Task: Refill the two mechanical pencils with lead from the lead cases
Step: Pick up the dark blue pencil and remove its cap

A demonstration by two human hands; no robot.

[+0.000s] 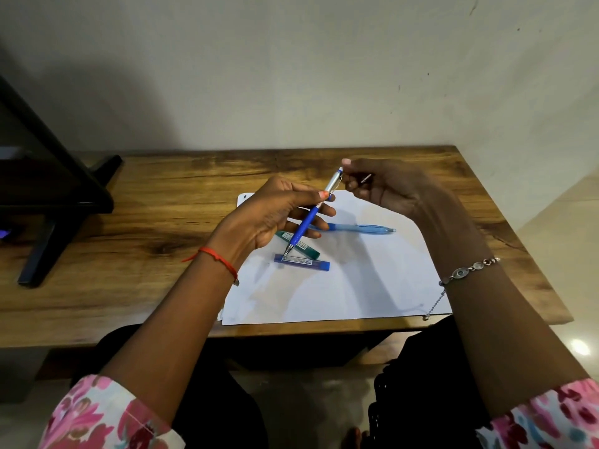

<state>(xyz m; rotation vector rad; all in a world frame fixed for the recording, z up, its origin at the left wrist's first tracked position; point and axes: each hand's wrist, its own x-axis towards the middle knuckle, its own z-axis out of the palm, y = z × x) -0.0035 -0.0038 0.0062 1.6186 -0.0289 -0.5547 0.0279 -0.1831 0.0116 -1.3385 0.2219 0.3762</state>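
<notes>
Left hand [269,215] grip pinches a slim blue plastic pencil [306,222], metal tip slanting down, near-left; right hand [385,189] grip pinches a thin stick [366,178].

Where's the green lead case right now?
Head view, centre: the green plastic lead case lies on the white paper sheet, just beyond the blue plastic lead case, under the blue mechanical pencil in the left hand.

Paper [356,286]: on worktop [146,222].
Nearer lead case [319,265]: on paper.
Farther lead case [308,249]: just behind it.
Loose pencil [363,227]: behind both.
</notes>
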